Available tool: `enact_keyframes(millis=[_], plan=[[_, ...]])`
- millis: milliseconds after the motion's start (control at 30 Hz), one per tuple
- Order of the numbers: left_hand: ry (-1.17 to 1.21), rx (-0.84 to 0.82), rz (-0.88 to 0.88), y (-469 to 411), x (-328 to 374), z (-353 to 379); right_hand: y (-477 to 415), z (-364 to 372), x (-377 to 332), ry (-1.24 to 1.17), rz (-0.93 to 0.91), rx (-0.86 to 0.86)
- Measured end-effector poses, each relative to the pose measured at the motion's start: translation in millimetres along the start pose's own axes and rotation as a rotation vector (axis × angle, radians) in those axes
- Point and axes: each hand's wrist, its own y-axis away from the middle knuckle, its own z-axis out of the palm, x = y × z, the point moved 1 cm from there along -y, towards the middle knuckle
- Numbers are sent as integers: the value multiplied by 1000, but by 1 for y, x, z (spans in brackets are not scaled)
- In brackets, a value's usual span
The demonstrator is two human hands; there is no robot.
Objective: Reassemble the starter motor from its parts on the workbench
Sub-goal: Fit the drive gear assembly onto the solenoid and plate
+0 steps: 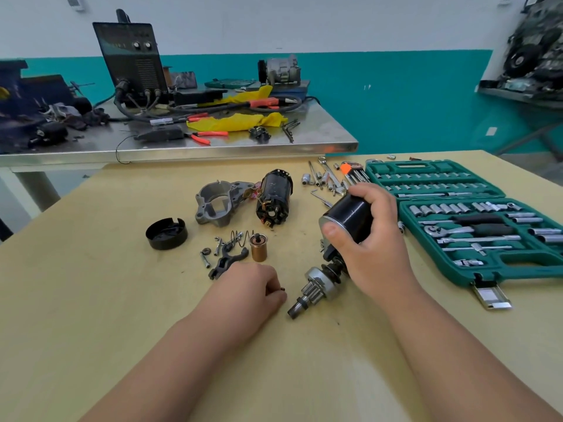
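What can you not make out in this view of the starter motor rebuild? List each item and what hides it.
Head view: the small dark part at the left hand's fingertips; too small, partly covered by fingers.
Head view: where the black cylinder meets the pinion shaft; the right hand covers it.
Head view: socket sizes in the green socket case; too small, and the right edge cuts the case.

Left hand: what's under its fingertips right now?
A small dark reddish piece peeks out at the fingertips of the left hand, down at the workbench. The curled fingers cover the rest, so its kind cannot be told. The right hand grips the black housing.
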Motion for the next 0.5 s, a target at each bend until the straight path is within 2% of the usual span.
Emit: enact_keyframes(millis=[167, 333, 433, 500], plan=[[-87, -10, -21, -11, 14, 1, 0, 0, 0, -8, 12, -10], [-127, -17, 98, -11, 16, -3, 1, -1, 0, -31, 16, -27], [139, 57, 139, 5, 7, -4, 1, -2, 2, -29, 18, -32], [602, 122, 120, 16, 7, -4, 1, -2, 2, -38, 17, -36]])
